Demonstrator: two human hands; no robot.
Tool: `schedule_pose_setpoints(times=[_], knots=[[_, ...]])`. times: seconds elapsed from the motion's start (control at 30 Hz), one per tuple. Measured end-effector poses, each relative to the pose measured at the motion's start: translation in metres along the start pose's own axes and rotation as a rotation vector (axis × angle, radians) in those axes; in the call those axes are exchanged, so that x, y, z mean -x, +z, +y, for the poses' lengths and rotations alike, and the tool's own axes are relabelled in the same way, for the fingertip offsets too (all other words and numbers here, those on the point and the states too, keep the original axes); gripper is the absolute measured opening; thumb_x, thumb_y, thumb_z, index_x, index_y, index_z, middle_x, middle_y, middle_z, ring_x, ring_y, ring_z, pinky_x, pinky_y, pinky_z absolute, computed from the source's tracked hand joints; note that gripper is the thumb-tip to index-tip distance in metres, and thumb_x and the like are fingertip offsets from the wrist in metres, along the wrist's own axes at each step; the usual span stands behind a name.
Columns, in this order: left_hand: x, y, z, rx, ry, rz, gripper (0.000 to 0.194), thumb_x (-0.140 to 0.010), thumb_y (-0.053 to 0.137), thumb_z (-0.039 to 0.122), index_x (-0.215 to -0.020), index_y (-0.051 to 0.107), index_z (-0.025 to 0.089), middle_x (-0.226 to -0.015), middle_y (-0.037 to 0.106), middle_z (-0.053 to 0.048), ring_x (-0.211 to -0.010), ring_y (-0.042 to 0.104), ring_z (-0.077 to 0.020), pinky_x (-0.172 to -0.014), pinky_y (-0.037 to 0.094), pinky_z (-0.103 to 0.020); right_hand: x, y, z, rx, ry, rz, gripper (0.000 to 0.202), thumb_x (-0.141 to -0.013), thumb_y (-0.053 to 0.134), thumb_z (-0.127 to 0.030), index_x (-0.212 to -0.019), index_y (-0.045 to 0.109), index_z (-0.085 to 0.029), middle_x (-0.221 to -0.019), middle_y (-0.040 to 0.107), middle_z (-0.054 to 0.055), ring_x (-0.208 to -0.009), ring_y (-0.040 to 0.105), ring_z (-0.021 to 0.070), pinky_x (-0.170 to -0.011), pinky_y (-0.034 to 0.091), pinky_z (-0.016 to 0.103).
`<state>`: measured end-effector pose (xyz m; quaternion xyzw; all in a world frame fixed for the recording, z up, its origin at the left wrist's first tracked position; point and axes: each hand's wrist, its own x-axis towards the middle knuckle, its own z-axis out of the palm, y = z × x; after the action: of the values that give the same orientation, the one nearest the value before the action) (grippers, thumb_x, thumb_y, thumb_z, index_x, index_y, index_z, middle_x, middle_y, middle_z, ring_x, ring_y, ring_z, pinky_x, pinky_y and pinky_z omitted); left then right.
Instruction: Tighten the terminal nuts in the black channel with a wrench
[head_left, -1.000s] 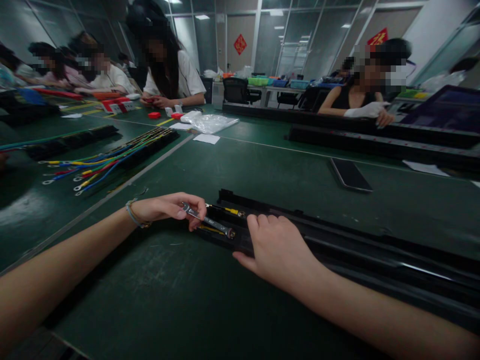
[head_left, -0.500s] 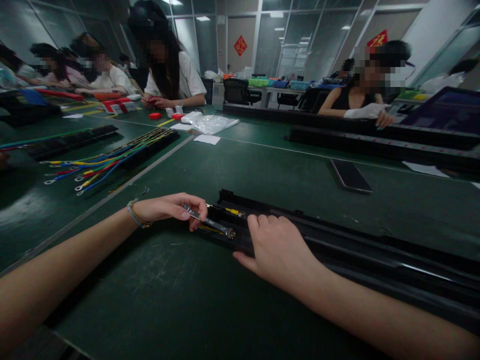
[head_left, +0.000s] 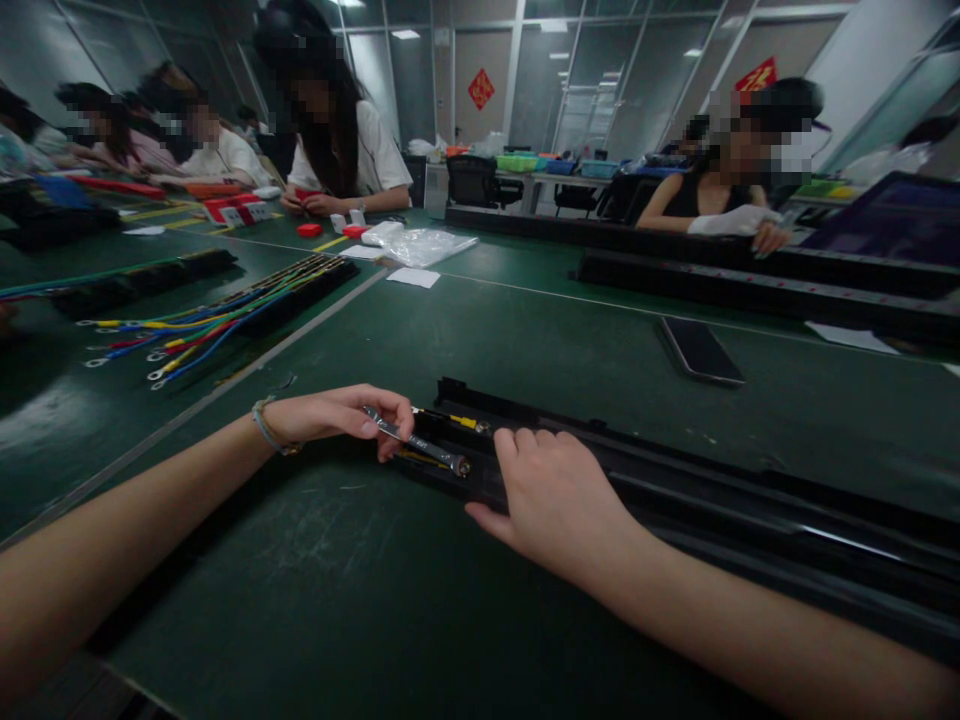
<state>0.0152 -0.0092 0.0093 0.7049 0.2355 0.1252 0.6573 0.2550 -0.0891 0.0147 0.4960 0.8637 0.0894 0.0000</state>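
Observation:
My left hand (head_left: 360,412) is closed on a shiny metal wrench (head_left: 420,447). The wrench's far end sits around a small nut or bolt head (head_left: 465,467) near the left end of a long black housing (head_left: 675,485). My right hand (head_left: 562,485) is wrapped over that housing just right of the wrench, its thumb along the near side. Behind the wrench, a yellow-sleeved wire terminal (head_left: 466,423) lies inside the housing by a second fastener. What lies under my right palm is hidden.
A phone (head_left: 701,350) lies behind the housing at right. Bundled coloured cables with ring terminals (head_left: 225,320) rest at left. A clear plastic bag (head_left: 427,247) and a white paper (head_left: 414,278) are farther back. Several people sit around the green table (head_left: 315,590).
Nearly nothing differs: both hands keep their places and the wrench stays on the fastener, perhaps turned very slightly. Across the table, a person's gloved hand has shifted a little.

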Motion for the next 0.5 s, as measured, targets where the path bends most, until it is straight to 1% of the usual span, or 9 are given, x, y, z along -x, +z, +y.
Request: schedule_pose_setpoints(times=[0.13, 0.3, 0.5], knots=[[-0.0004, 0.0001, 0.0001, -0.025, -0.013, 0.006, 0.032, -0.072, 0.057, 0.041, -0.086, 0.055, 0.011, -0.072, 0.053, -0.004, -0.066, 0.048, -0.0164, -0.063, 0.038, -0.026, 0.0000, -0.0002, -0.0001, 0.005, -0.002, 0.007, 0.045, -0.071, 0.040, -0.055, -0.088, 0.050, -0.014, -0.076, 0.056, 0.009, -0.069, 0.052, 0.0219, -0.063, 0.037, 0.035], [-0.0016, 0.0003, -0.0011, -0.052, -0.033, 0.022, 0.025, -0.078, 0.054, 0.037, -0.084, 0.055, 0.013, -0.070, 0.053, -0.002, -0.066, 0.048, -0.0150, -0.062, 0.038, -0.024, -0.0008, -0.0020, -0.0004, 0.004, -0.004, -0.020, 0.045, -0.071, 0.041, -0.054, -0.088, 0.050, -0.014, -0.076, 0.056, 0.010, -0.070, 0.052, 0.0221, -0.063, 0.037, 0.035], [-0.0015, 0.0002, -0.0017, -0.066, -0.032, 0.028, 0.024, -0.079, 0.053, 0.037, -0.083, 0.055, 0.013, -0.069, 0.053, -0.002, -0.065, 0.048, -0.0150, -0.062, 0.039, -0.025, -0.0006, -0.0031, -0.0004, 0.005, -0.003, -0.017, 0.046, -0.071, 0.041, -0.055, -0.088, 0.051, -0.013, -0.076, 0.057, 0.010, -0.071, 0.053, 0.0223, -0.064, 0.037, 0.035]])
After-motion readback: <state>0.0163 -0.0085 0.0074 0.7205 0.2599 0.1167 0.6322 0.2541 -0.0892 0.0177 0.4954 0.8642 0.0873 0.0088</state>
